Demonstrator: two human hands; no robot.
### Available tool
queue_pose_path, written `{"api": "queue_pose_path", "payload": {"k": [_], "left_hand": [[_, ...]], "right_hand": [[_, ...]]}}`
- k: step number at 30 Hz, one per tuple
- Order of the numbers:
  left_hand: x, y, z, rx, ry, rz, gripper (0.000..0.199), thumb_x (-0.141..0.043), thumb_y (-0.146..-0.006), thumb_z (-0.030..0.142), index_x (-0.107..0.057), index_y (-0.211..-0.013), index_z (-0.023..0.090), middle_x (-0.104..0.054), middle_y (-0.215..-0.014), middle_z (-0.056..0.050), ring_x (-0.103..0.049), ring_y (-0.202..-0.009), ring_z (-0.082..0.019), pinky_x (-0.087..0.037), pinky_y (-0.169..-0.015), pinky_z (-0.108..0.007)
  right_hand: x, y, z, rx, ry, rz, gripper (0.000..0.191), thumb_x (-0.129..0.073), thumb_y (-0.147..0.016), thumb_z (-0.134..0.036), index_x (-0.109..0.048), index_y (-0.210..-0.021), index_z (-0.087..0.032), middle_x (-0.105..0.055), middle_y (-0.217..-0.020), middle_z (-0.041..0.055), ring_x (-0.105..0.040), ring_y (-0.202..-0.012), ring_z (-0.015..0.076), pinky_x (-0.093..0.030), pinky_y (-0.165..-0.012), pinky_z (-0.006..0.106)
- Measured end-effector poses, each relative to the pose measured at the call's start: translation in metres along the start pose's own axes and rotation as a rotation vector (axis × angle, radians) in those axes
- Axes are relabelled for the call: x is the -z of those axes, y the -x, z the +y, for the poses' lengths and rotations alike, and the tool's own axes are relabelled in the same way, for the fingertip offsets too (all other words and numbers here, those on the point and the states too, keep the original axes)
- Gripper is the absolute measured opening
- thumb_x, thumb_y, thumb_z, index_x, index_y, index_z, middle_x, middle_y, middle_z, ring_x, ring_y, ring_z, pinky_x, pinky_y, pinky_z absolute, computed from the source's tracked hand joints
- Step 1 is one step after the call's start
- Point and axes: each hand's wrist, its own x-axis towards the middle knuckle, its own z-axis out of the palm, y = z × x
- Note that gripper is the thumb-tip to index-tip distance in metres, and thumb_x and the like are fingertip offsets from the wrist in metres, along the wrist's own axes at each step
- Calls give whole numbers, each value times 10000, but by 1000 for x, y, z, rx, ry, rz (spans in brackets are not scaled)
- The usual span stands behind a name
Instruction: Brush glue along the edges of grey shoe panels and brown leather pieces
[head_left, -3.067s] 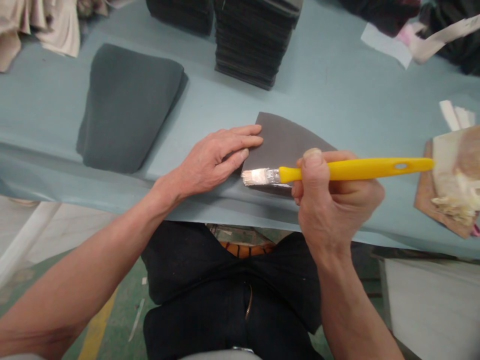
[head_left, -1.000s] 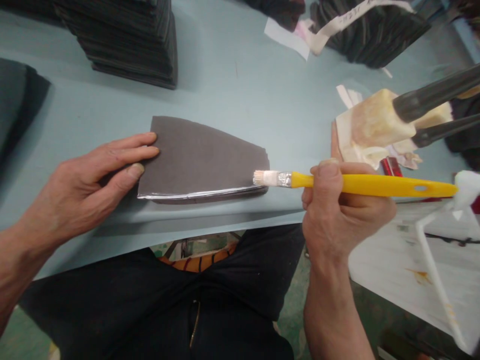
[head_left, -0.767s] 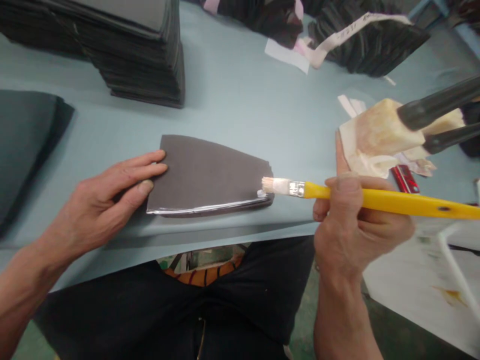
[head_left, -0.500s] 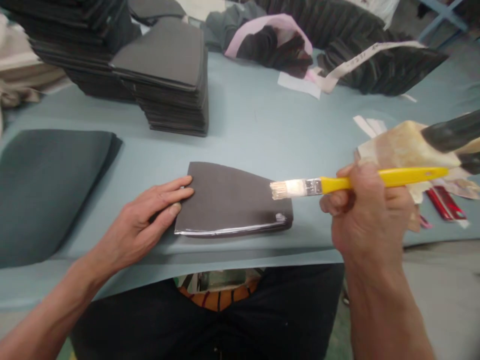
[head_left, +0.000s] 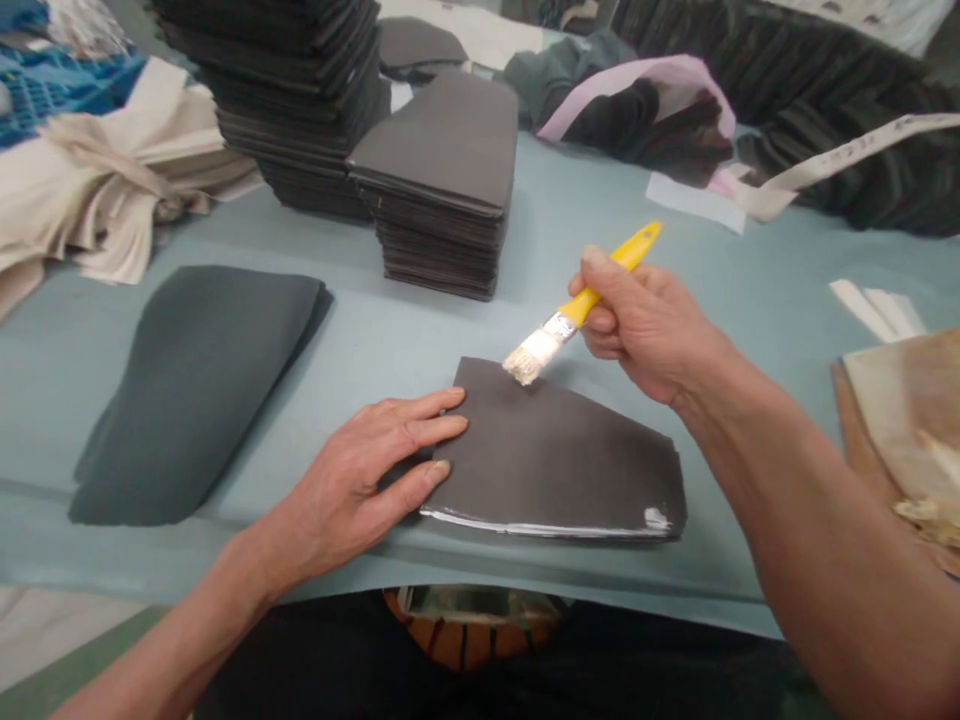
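A small stack of dark grey cut pieces lies at the table's front edge. White paste runs along its near edge, with a dab at the near right corner. My left hand rests with fingers spread, its fingertips on the stack's left end. In my right hand is a paintbrush with a yellow handle, gripped between thumb and fingers. Its white-coated bristles are over the far edge of the stack, near the far left corner; whether they touch it I cannot tell.
Left of me lies a pile of dark green-grey pieces. Tall stacks of dark pieces stand behind. Beige cloth strips are at the far left, bundled dark pieces at the back. A paste-stained container sits at right.
My right hand has carried the paintbrush leftward and away from me, from the stack's right end to its far left edge. The left hand stays on the stack. The camera view has shifted left.
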Motion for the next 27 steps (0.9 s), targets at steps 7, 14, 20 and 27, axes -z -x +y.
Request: {"api": "queue_pose_path", "payload": {"k": [7,14,20,27], "left_hand": [[0,1,1,-41,-33,3,314,-537,-1134,266,-619,-1436,235,-668,-1575,-96,-694,-1388,-188,-516,-1203,-358],[-8,6,-3,-31,26,24,331,-519,-1145,261,-587,-1469,257,-622,-1627,-63,-639,-1431,-147,-432,-1243,-316],[-8,7,-2,-24,37,16,328,-508,-1151,263,-581,-1471,264,-614,-1633,-55,-628,-1433,-150,-428,-1233,-323],[-8,7,-2,-28,51,8,346,-542,-1134,236,-577,-1478,253,-607,-1639,-62,-632,-1427,-152,-425,-1235,-324]], "right_hand": [[-17,-25,-4,-2,1,-162,490,-740,-1027,-573,-584,-770,-186,-351,-486,-100,-219,-419,35,-127,-412,207],[-21,-38,9,-9,18,-244,510,-782,-976,-622,-595,-787,-187,-361,-512,-90,-245,-427,39,-163,-406,202],[-23,-43,9,-23,59,-214,493,-765,-1001,-592,-583,-778,-192,-342,-510,-95,-246,-424,41,-191,-410,201],[-28,-44,10,-27,101,-204,476,-722,-1043,-552,-562,-769,-197,-346,-500,-94,-231,-415,41,-165,-410,207]]}}
